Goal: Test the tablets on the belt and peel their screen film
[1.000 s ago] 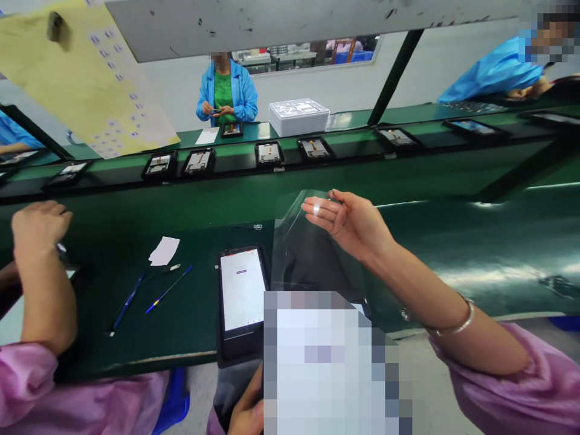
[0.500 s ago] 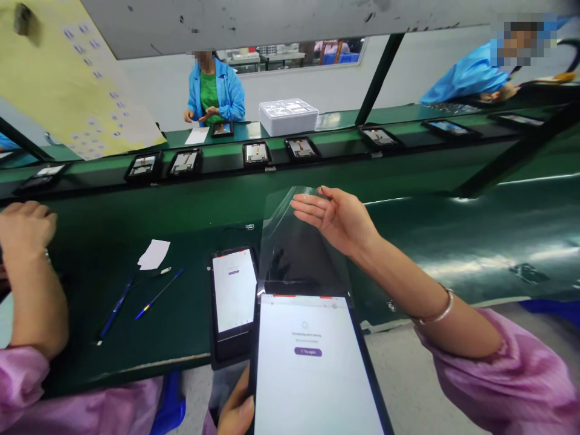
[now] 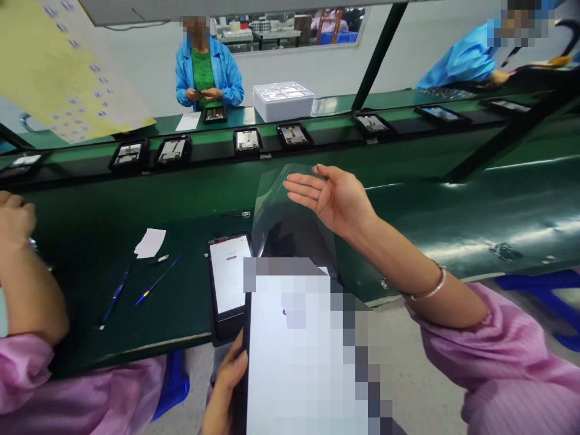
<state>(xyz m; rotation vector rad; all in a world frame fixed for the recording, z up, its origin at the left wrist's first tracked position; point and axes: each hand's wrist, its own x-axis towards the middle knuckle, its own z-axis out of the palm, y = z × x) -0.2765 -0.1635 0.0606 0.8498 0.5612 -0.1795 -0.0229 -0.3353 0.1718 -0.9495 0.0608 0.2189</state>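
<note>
My left hand (image 3: 226, 377) grips the left edge of a tablet (image 3: 290, 362) with a lit white screen; much of the screen is blurred by blocks. A clear plastic film (image 3: 290, 211) stands up beyond the tablet's top edge, bent and see-through. My right hand (image 3: 333, 196) has the film's upper corner between thumb and forefinger, the other fingers stretched out, palm showing. Left of the held tablet, a second tablet (image 3: 231, 275) with a lit screen lies in a black tray at the bench edge.
On the green bench (image 3: 190, 326) lie white paper slips (image 3: 150, 243), a blue pen (image 3: 158, 281) and another blue tool (image 3: 115, 302). A neighbour's arm (image 3: 27, 272) is at the left. Beyond runs a line of open devices in black frames (image 3: 248, 141), a white box (image 3: 283, 101) and two people in blue.
The view has shifted, so the bench and line sit higher in the picture. My right hand still has the film raised above the tablet. The person opposite has brought both hands together.
</note>
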